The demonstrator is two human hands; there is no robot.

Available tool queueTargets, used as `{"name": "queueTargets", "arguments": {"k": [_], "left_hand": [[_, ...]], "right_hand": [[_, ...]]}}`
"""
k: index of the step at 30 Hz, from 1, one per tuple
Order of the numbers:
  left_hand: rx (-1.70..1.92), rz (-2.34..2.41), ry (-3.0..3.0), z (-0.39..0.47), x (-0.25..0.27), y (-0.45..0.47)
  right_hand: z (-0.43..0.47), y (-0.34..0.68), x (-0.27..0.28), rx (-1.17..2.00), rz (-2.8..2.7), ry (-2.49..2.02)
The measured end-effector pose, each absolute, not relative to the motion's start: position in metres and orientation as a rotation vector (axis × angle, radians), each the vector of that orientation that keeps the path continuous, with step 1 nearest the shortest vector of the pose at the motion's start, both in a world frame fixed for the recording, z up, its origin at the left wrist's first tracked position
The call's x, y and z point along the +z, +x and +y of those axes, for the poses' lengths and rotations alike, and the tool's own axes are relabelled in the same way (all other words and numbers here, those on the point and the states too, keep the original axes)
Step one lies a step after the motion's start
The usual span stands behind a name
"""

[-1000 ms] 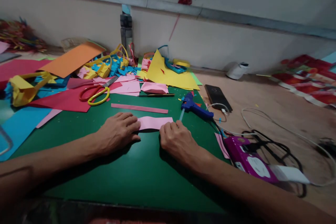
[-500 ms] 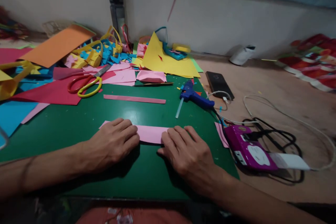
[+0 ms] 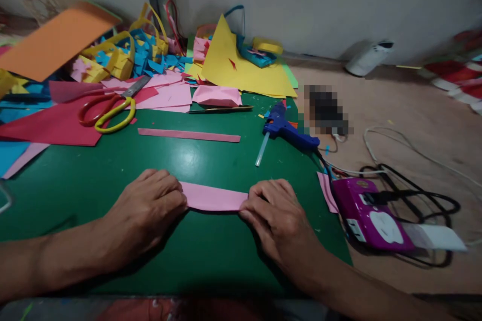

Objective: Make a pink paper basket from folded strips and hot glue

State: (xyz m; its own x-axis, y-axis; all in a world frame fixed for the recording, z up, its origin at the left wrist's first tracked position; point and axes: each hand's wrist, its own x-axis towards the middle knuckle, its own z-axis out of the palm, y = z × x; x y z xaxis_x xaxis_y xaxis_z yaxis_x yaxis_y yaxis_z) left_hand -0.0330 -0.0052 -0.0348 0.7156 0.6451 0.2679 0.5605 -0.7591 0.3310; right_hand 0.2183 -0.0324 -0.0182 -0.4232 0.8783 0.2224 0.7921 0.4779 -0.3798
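A pink paper strip point(image 3: 214, 197) stretches between my two hands, just over the green board. My left hand point(image 3: 148, 210) is closed on its left end, with the fingers curled down over it. At the right end, my right hand point(image 3: 280, 215) pinches the strip between thumb and fingers. The ends inside the grips are hidden. Beyond the hands lies a narrower pink strip point(image 3: 188, 135), flat on the board. A blue glue gun point(image 3: 289, 133) with a clear glue stick rests past my right hand.
Red-and-yellow scissors point(image 3: 113, 108) lie on red paper point(image 3: 56, 123) at the left. Paper baskets point(image 3: 113, 60), an orange sheet point(image 3: 64, 37) and a yellow sheet point(image 3: 241, 72) crowd the back. A purple power box point(image 3: 371, 213) with cables sits at the right.
My hands have moved apart, baring more of the pink strip between them. The right hand now pinches the strip's end instead of lying over it. The camera view has tilted down slightly.
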Motion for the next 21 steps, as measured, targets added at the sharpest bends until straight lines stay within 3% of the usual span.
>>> {"name": "queueTargets", "arguments": {"k": [9, 21], "left_hand": [[0.407, 1.208, 2.581, -0.003, -0.026, -0.029], [0.24, 1.067, 2.687, 0.011, -0.021, -0.03]], "right_hand": [[-0.029, 0.217, -0.018, 0.296, -2.262, -1.469], [-0.032, 0.22, -0.018, 0.343, -2.237, -1.517]]}}
